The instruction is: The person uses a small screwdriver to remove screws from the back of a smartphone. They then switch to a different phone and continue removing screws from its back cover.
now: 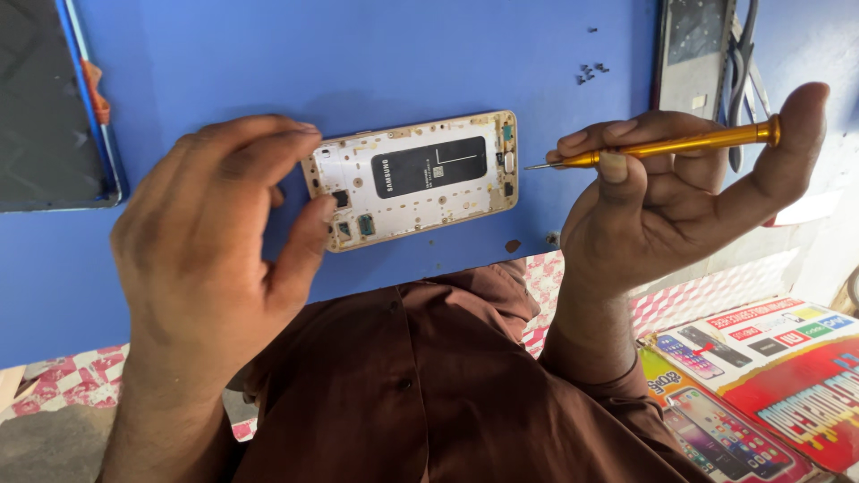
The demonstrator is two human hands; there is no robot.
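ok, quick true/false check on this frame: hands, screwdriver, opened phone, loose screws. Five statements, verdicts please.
1. The right hand holds a gold screwdriver. True.
2. The screwdriver tip is seated in the opened phone. False: the tip sits just off the phone's right edge, apart from it.
3. The left hand touches the phone's left end. True.
4. The phone lies on a red mat. False: it lies on a blue surface.
5. Small dark screws lie on the blue surface beyond the phone. True.
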